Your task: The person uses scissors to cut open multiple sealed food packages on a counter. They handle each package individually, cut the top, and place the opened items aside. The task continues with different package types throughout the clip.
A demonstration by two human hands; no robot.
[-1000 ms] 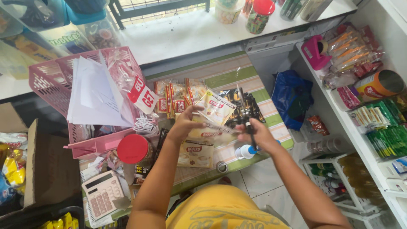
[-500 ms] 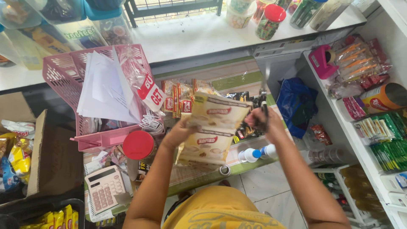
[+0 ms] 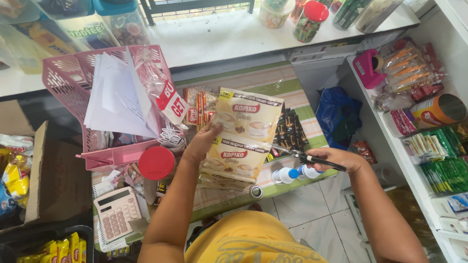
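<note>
**Scissors lowered, sachet strip held up**

Since half a second ago, the right hand [image 3: 336, 158] has dropped from beside the packets to lower right, fingers closed around black-handled scissors [image 3: 304, 157] whose blades point left toward the strip. Left hand [image 3: 201, 141] pinches the left edge of a cream strip of coffee sachets [image 3: 243, 136], thumb on its front, holding it upright over the striped counter [image 3: 273, 85]. Whether the blades touch the strip is hard to tell. A red-lidded jar [image 3: 156, 163] and pink basket [image 3: 68, 83] stand left.

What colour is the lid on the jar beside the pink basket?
Red, seen clearly in the head view: the jar lid.
</note>
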